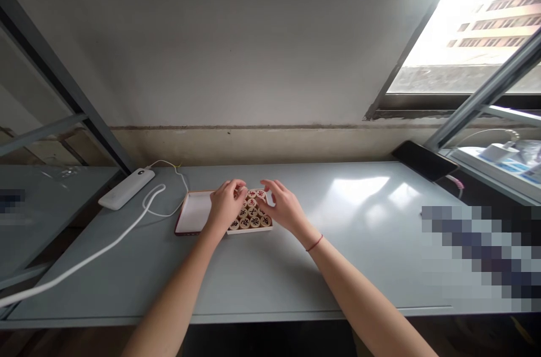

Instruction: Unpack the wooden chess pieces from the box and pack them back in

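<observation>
A shallow white-edged box [256, 230] sits on the desk, filled with rows of round wooden Chinese chess pieces [254, 222] marked with red and black characters. Over its left side is my left hand [226, 202], fingers curled and thumb a little apart from them; it hides some of the pieces. My right hand [284, 208] is at the box's right side, thumb and fingers spread around the far right corner. I see no piece lifted in either hand. Left of the box, the lid [195, 213] lies with its white inside up, partly behind my left hand.
On the grey desk [338, 267], a white power bank [127, 189] lies at the left with a white cable [101, 249] near it. A black phone [425, 161] leans by the right metal frame. A wall stands behind, with a window at right.
</observation>
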{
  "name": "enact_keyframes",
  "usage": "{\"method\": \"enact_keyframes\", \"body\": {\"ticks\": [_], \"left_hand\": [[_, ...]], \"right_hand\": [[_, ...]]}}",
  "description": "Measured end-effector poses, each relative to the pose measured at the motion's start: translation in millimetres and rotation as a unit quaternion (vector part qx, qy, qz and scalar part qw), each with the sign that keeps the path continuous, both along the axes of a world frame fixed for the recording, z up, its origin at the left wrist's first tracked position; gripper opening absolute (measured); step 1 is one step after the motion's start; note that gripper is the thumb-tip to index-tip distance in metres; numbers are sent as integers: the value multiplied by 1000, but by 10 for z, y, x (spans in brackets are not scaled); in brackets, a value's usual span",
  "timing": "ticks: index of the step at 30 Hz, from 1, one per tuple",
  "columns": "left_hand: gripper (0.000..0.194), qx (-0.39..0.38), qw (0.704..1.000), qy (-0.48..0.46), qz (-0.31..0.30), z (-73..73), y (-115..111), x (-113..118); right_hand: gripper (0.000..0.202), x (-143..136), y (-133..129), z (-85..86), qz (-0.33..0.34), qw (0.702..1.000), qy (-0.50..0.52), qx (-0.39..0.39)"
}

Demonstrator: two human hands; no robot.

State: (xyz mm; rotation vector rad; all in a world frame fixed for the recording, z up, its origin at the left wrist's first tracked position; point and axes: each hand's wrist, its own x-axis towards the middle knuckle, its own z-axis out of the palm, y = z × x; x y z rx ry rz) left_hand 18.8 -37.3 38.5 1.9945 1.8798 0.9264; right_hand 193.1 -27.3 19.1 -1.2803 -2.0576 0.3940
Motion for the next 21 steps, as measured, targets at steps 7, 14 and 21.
{"method": "enact_keyframes", "body": {"ticks": [7, 14, 21], "left_hand": [[26, -60, 975, -200, -75, 21, -51, 132], [30, 14, 985, 170, 12, -3, 56, -211], [34, -56, 953, 290, 72, -55, 10, -116]], "right_hand": [[29, -82, -64, 21, 81, 994, 24, 71], [36, 259, 280, -212, -101, 995, -23, 1], [43, 399, 402, -361, -152, 983, -81, -67]]}}
